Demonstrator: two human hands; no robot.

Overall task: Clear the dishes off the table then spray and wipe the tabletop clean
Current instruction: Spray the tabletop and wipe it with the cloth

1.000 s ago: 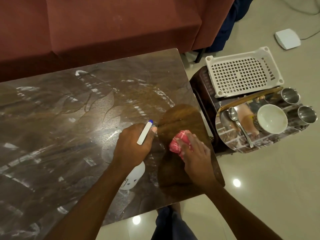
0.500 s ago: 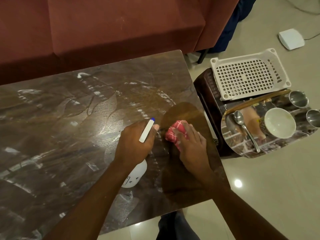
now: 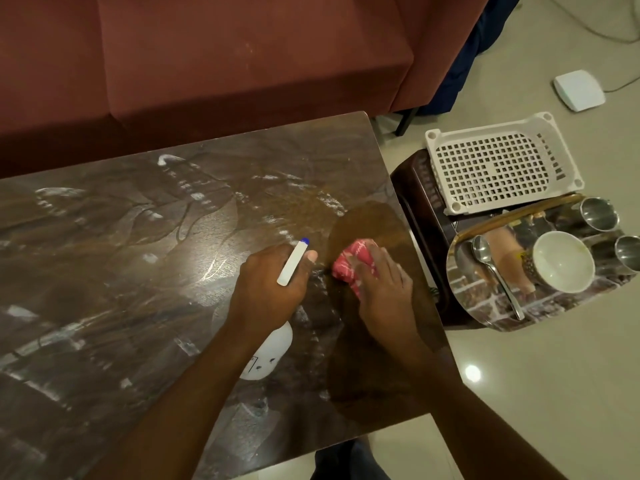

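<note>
The dark brown glossy tabletop (image 3: 145, 258) fills the left and centre of the view, streaked with white marks. My left hand (image 3: 273, 285) grips a white spray bottle (image 3: 268, 355) with a blue-tipped nozzle, held just above the table near its right end. Right beside it my right hand (image 3: 379, 291) presses a red patterned cloth (image 3: 353, 263) flat on the tabletop. The dishes stand off the table on a shiny tray (image 3: 485, 306) at the right: a white bowl (image 3: 562, 266), a spoon (image 3: 493, 271) and two steel cups (image 3: 601, 214).
A maroon sofa (image 3: 225, 64) runs along the table's far edge. A white perforated plastic basket (image 3: 498, 164) lies on a dark stool beside the tray. A small white box (image 3: 578, 88) with a cable sits on the pale tiled floor.
My right hand has slid the red cloth away from me and to the left, closer to the spray bottle. The left hand has kept its grip and place.
</note>
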